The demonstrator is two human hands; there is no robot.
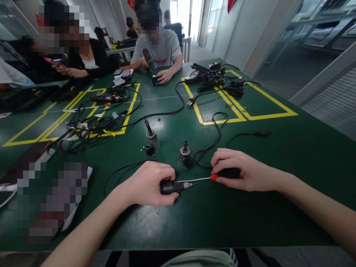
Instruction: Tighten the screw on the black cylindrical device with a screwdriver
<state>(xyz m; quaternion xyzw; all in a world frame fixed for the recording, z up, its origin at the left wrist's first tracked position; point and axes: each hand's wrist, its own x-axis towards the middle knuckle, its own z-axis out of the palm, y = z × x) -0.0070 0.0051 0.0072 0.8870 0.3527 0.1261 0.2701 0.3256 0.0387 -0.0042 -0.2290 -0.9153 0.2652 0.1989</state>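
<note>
My left hand (155, 183) is closed around a black, round-bodied tool (180, 186) that lies level, its metal collet and thin tip pointing right. In my right hand (236, 168) is a screwdriver (214, 177) with a red and black handle. Its thin shaft runs left, just past the collet, to the fingers of my left hand; whether its end touches the black tool I cannot tell. Beyond my hands stand a metal spindle part (152, 138) and a shorter part with a round bearing (185, 150). Small black ring-shaped caps (149, 150) sit beside them.
Tangled black cables (80, 126) lie at left, and more tools and cords (208, 76) at the far right. A thin cord (205, 150) loops behind my right hand. A blurred flat item (55, 200) is at near left. Across the table, a person (158, 48) holds a power drill (148, 58).
</note>
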